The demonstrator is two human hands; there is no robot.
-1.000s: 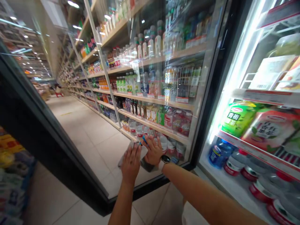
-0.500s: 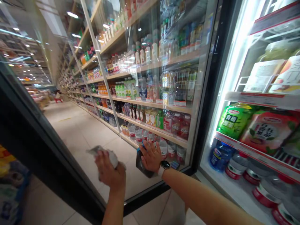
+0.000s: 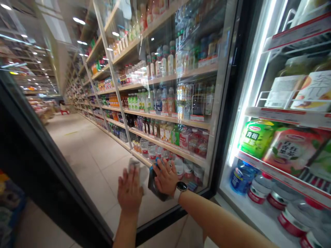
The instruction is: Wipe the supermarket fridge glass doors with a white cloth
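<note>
My left hand [image 3: 130, 189] is on the glass door [image 3: 108, 186] with its fingers stretched out. A crumpled greyish-white cloth [image 3: 143, 175] lies under that hand, against the pane, blurred and partly hidden by the fingers. To the right, my right hand [image 3: 166, 176] lies flat on the door with spread fingers. Beneath its palm is a dark angular patch [image 3: 153, 181] with a blue upper edge; whether it is a sticker or a fitting I cannot tell. A watch [image 3: 181, 186] is on the right wrist.
The door's black frame [image 3: 178, 215] surrounds the pane. At right stands the lit cooler, with bottles of green drink [image 3: 254, 137], red drink [image 3: 293, 150] and water [image 3: 260, 187]. Through the glass show long drink shelves [image 3: 165, 137] and a tiled aisle floor [image 3: 74, 148].
My left hand has moved right with the cloth, closer to my right hand, and its fingers are straighter. The right hand stays on the dark patch. The view has shifted slightly.
</note>
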